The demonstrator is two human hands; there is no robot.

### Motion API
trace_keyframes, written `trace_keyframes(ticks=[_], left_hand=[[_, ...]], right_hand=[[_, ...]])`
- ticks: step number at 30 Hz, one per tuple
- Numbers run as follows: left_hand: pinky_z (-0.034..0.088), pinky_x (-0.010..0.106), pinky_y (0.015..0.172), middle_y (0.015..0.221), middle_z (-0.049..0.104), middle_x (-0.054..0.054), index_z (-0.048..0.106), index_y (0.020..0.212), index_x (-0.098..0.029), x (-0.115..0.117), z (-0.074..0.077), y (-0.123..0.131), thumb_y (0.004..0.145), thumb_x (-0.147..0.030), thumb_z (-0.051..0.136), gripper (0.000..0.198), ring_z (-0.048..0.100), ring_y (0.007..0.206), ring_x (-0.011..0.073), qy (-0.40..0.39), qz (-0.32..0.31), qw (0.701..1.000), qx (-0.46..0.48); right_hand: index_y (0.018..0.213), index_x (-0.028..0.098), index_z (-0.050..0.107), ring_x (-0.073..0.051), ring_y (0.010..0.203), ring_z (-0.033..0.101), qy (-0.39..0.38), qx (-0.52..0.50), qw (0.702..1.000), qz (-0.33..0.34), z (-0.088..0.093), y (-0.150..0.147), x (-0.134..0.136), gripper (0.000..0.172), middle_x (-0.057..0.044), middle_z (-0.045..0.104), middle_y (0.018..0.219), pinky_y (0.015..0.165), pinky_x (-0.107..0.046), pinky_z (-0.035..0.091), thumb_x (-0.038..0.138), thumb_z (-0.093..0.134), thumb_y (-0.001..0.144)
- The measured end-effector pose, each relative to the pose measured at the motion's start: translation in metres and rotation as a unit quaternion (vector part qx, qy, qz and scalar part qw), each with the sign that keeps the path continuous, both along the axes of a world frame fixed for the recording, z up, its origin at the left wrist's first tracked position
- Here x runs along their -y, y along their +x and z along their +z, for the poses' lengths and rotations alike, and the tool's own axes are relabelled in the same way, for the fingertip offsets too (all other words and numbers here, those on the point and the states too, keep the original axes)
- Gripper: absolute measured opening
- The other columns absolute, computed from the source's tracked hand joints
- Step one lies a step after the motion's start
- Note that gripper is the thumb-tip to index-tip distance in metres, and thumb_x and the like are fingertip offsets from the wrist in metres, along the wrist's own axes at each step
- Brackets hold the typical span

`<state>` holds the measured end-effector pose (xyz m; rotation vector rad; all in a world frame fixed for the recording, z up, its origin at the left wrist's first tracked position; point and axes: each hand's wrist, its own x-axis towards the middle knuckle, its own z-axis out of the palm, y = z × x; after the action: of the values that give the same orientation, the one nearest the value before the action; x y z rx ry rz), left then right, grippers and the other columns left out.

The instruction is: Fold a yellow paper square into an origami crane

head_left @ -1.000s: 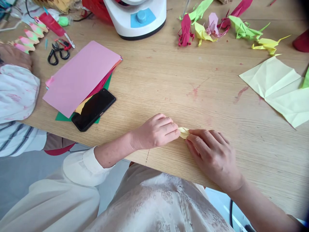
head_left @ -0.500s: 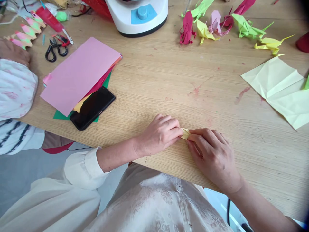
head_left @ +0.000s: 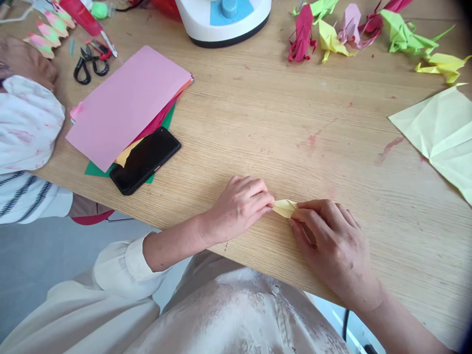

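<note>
A small folded piece of pale yellow paper (head_left: pixel 285 208) is stretched between my two hands, just above the wooden table near its front edge. My left hand (head_left: pixel 241 209) pinches its left tip, with the fingers curled together. At the other end, my right hand (head_left: pixel 332 241) holds the paper between thumb and fingers. The middle of the paper shows between the hands, with a crease along it; both ends are hidden by fingertips.
Pink paper (head_left: pixel 134 103) tops a coloured stack at left, beside a black phone (head_left: pixel 145 160) and scissors (head_left: pixel 90 64). Another person's hand (head_left: pixel 31 61) rests farther left. Folded paper figures (head_left: pixel 302 37), a white device (head_left: pixel 224 27) and a creased yellow sheet (head_left: pixel 438 135) lie beyond.
My hands have moved slightly apart, so more of the folded yellow paper shows between them. The view has shifted a little, and both hands still hold the paper.
</note>
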<state>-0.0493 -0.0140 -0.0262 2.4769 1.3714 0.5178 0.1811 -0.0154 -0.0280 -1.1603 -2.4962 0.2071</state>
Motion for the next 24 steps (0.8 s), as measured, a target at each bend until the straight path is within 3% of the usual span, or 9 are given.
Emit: trace_keyframes(ticks=[11,24], left_hand=[[0.04,0.031,0.082,0.088,0.059,0.003,0.058,0.092,-0.016,0.0024,-0.0001,0.0016,0.107,-0.024,0.037,0.027,0.055,0.082,0.0143,0.019,-0.019,0.998,-0.062],[0.039,0.03,0.08,0.089,0.06,0.002,0.061,0.089,-0.017,-0.002,0.0071,0.0003,0.102,-0.02,0.046,0.02,0.058,0.083,0.0135,-0.055,0.014,0.998,0.003]], right_hand=[[0.089,0.02,0.064,-0.02,0.079,0.06,-0.029,-0.036,0.999,-0.017,0.0026,-0.0037,-0.0036,0.006,-0.007,0.066,0.095,0.071,-0.036,0.046,0.02,0.061,0.093],[0.086,0.021,0.065,-0.017,0.08,0.062,-0.087,-0.061,0.992,-0.066,0.0022,-0.0052,-0.0026,0.006,-0.005,0.065,0.098,0.07,-0.033,0.047,0.026,0.066,0.09]])
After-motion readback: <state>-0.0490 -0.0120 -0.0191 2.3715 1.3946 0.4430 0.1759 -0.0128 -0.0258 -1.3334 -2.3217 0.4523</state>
